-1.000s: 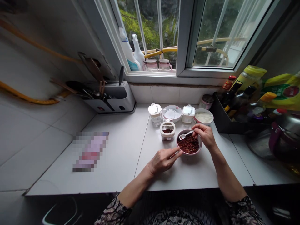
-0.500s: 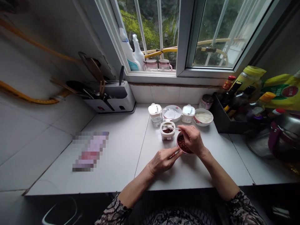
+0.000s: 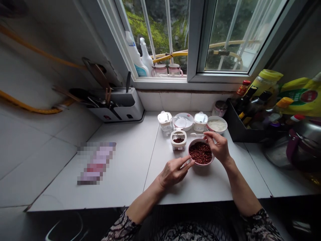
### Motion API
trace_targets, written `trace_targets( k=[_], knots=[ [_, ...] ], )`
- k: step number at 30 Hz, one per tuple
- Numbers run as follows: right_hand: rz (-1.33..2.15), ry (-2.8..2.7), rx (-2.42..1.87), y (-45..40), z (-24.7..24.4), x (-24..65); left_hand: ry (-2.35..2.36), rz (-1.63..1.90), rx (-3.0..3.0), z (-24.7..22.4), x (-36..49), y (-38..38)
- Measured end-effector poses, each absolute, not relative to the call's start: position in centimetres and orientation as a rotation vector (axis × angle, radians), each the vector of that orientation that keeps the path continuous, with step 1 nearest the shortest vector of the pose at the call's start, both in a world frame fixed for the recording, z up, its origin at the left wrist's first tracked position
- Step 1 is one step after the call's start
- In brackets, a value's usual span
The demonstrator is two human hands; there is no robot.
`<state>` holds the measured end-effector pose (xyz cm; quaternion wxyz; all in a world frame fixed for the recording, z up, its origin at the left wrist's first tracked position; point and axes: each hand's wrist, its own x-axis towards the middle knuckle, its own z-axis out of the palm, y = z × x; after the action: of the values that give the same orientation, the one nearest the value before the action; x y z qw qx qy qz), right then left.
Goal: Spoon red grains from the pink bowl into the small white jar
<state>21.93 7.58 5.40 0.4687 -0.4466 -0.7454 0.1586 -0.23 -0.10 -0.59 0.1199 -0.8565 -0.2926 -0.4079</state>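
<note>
A bowl (image 3: 201,152) full of dark red flakes stands on the white counter. My left hand (image 3: 175,171) touches the bowl's left rim with its fingertips, fingers extended and holding nothing. Between the thumb and fingers of my right hand (image 3: 217,144) is a small white spoon (image 3: 197,134), held level above the bowl's far edge. Left of the bowl is an open clear jar (image 3: 178,140) with some red flakes inside. Behind stand two white-lidded jars (image 3: 165,120) (image 3: 200,121), a white plate (image 3: 184,122) and a bowl of white stuff (image 3: 217,125).
A grey utensil holder (image 3: 127,107) stands at the back left, near a blurred pinkish item (image 3: 97,162). On the right are a dark box (image 3: 243,132) of bottles and a metal pot (image 3: 281,152). A window (image 3: 193,80) is behind the counter.
My right hand has moved right with the spoon, away from the jar, uncovering the bowl of flakes. My left hand has stayed at the rim. The view has shifted slightly.
</note>
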Motion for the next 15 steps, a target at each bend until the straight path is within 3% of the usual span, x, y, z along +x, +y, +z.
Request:
trace_targets(
  k=[15],
  knots=[
    [0.750,-1.968,-1.167,7.6,6.8,23.5,-0.806,-1.161,-2.469,-0.6,-0.2,-0.2]
  ],
)
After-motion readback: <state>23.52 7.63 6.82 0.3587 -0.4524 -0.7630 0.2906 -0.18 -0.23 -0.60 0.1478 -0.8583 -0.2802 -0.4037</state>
